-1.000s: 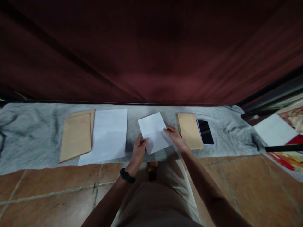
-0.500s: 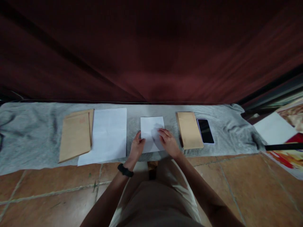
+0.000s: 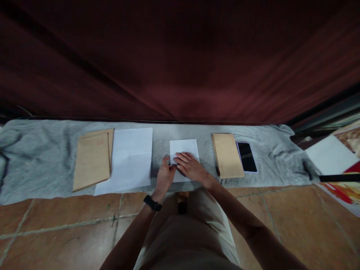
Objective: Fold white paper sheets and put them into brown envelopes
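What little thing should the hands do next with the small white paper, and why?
Maybe press the right hand gently along the left edge of the small white paper, because that hand lies flat on it near that edge, and the left hand is at the edge too.

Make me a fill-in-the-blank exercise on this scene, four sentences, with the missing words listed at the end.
1. The ____ hand lies flat across the small white paper.
2. A black band circles the person's ____ wrist.
3. The phone lies to the ____ of the nearest brown stack.
4. The colour of the cloth under the papers is ____.

Missing words: right; left; right; grey.
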`<state>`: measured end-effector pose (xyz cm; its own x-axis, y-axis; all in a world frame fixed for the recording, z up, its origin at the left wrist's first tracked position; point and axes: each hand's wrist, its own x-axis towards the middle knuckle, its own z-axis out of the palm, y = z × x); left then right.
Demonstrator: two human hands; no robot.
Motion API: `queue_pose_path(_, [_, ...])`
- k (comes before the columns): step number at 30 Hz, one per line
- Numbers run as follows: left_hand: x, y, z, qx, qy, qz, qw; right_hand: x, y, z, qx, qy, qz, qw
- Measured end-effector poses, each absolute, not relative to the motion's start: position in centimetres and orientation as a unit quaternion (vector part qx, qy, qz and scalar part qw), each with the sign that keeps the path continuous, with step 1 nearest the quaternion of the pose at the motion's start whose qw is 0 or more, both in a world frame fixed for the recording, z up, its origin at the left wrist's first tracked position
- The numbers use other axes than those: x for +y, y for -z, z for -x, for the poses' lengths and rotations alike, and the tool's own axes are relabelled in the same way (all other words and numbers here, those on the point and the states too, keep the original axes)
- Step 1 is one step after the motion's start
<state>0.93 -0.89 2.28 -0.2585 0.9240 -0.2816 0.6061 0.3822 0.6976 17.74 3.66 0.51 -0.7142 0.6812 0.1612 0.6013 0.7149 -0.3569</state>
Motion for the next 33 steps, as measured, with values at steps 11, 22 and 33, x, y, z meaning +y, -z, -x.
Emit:
queue_pose_path(11, [-2.2,-3.7,-1.5,0.777,-0.139,-0.526,0.315,7.1,0.8,-17.0,-0.917,-0.097,0.365,0.13])
queue_pose_path(22, [-3.3,-3.4,-1.3,0.767,-0.108,-0.535,0.338,9.1,1.1,-17.0,-0.904,-0.084,0.401,0.125])
queue_pose_path(33, [-3.1,-2.8,-0.7,0.731,-0.224,-0.439,0.472,7.8,1.4,-19.4,-0.855,-0.154,0.455,0.196])
